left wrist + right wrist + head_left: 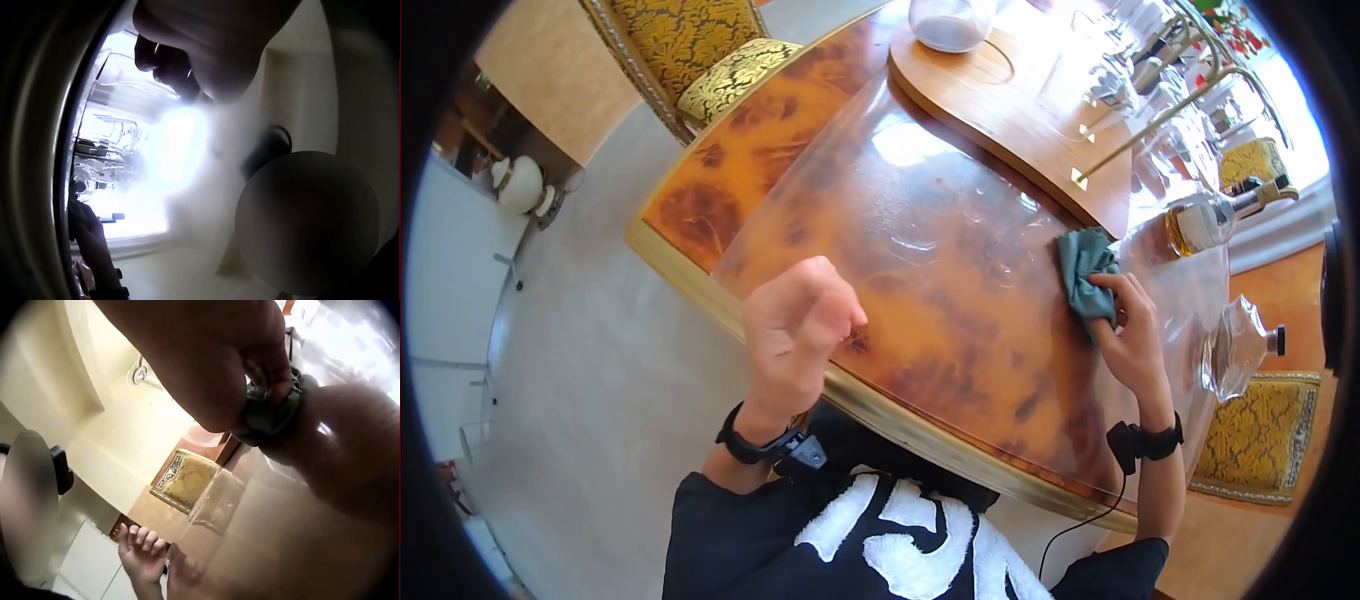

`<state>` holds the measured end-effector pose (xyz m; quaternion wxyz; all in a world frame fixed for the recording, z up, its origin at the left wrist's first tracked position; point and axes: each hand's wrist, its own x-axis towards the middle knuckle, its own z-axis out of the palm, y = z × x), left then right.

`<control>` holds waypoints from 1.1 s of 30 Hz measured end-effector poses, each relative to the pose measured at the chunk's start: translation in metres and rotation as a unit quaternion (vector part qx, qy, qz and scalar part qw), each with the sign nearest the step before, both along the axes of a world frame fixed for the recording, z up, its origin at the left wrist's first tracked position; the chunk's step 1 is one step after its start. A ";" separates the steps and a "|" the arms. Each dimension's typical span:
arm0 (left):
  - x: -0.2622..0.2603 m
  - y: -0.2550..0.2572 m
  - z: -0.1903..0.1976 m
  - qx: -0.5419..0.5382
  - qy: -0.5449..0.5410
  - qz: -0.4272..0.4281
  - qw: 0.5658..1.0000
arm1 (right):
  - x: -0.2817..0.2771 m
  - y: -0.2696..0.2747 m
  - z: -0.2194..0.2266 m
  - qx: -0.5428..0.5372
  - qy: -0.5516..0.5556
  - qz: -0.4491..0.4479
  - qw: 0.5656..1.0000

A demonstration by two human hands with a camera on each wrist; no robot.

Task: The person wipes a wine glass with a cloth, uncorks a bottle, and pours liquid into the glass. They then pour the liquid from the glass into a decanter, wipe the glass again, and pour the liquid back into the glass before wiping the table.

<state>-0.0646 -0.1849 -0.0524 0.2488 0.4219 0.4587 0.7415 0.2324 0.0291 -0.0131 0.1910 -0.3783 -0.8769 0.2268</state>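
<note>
In the head view my right hand (1135, 335) grips a bunched dark green cloth (1090, 268) on the clear plastic cover (920, 230) of a glossy wooden table. Thumb and fingers curl into the cloth's near side, and folds bulge out beyond them. The same cloth (269, 415) shows dark under the fingers in the right wrist view. My left hand (795, 325) is raised near the table's front edge, its fingers loosely curled around nothing. From the right wrist, this left hand (144, 553) appears apart from the tabletop.
Beyond the cloth lies a wooden board (1020, 110) with a glass vessel (950, 25) and a metal frame. A liquor bottle (1200, 225) lies tilted to the right, near a clear stoppered decanter (1240, 345). Patterned chairs (1260, 440) stand around the table.
</note>
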 end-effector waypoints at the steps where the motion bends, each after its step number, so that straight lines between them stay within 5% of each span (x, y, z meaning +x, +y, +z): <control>1: -0.001 0.001 -0.005 -0.005 0.038 0.016 0.999 | -0.015 0.000 0.001 -0.018 0.008 0.018 1.000; 7: 0.004 0.000 -0.011 0.029 0.038 0.050 0.998 | -0.113 0.013 0.006 0.001 -0.033 0.081 0.996; 14: -0.003 0.001 -0.025 0.092 -0.013 0.052 0.994 | -0.203 -0.007 -0.008 0.063 0.055 0.208 0.975; 22: 0.000 0.007 -0.023 0.117 -0.037 0.058 0.991 | -0.128 -0.087 -0.001 -0.015 0.008 0.354 0.935; 25: 0.000 0.005 -0.023 0.103 -0.025 0.065 0.992 | -0.074 -0.105 -0.003 0.033 -0.030 0.298 0.954; 27: 0.000 0.005 -0.022 0.093 -0.013 0.077 0.993 | -0.033 -0.105 0.001 0.165 -0.086 0.234 0.954; 33: 0.000 0.003 -0.024 0.075 -0.017 0.082 0.994 | 0.114 -0.060 0.007 0.210 -0.171 -0.122 0.955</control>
